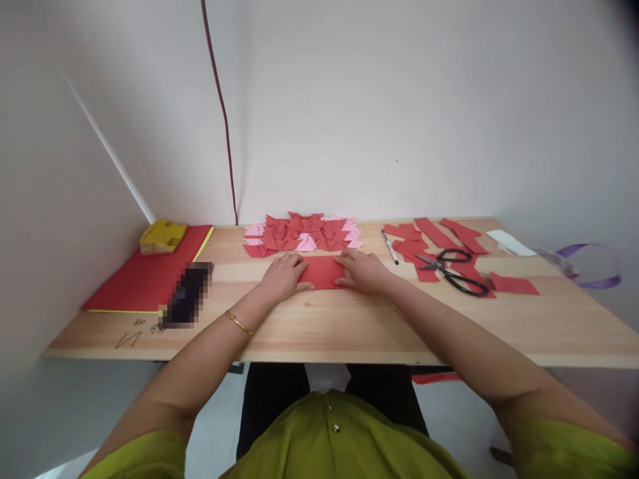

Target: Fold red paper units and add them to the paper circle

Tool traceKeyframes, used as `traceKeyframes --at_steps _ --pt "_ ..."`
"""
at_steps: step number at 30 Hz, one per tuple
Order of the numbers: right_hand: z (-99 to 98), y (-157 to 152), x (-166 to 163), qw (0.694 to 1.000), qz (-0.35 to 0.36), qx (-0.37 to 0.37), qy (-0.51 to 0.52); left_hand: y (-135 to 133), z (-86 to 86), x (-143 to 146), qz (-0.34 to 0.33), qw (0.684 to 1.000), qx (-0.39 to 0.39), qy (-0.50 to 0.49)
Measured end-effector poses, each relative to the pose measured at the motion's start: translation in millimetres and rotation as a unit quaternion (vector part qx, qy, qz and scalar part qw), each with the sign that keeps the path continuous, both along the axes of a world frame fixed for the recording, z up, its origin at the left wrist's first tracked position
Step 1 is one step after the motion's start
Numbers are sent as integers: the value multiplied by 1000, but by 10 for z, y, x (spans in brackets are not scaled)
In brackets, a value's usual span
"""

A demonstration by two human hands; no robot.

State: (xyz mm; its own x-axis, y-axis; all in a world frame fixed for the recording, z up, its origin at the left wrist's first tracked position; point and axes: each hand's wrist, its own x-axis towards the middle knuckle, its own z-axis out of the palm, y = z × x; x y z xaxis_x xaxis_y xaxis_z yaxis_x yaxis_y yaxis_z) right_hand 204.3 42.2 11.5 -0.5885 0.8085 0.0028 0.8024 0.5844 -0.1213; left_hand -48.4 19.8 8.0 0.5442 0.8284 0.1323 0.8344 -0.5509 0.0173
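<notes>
A red rectangle of paper (323,273) lies flat on the wooden table in front of me, its long side running left to right. My left hand (282,276) grips its left end, thumb along the near edge and fingers on top. At the right end, my right hand (368,271) holds it the same way, fingers closed on the paper. The fingers hide both ends. Just behind the sheet sits a cluster of folded red and pink paper pieces (283,235) with pointed tips.
On the right lie black-handled scissors (440,265) over red paper scraps (434,233), a pen (390,247) and a white piece of paper (510,243). On the left, a yellow package (164,237) rests on red sheets (144,276), near a blurred dark object (187,296).
</notes>
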Motion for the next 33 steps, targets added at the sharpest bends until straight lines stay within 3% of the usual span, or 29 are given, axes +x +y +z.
traceKeyframes --at_steps 7,15,19,22,24,28,33 --pt "33 100 82 998 46 -36 1 -25 5 -40 5 999 -52 1" --pt "36 193 128 995 81 -62 -16 -73 107 -159 -57 995 -79 29" --pt "60 181 120 994 80 -70 -19 -88 265 -35 -78 990 -74 96" --pt "69 169 111 994 79 -69 -12 -94 364 155 -126 986 -46 97" --pt "63 168 110 995 78 -66 -8 -92 410 280 -143 983 -67 98" --pt "27 189 124 995 81 -61 -4 -79 449 394 -138 977 -110 118" --pt "-23 223 142 995 82 -63 2 -73 408 321 -121 981 -136 73"
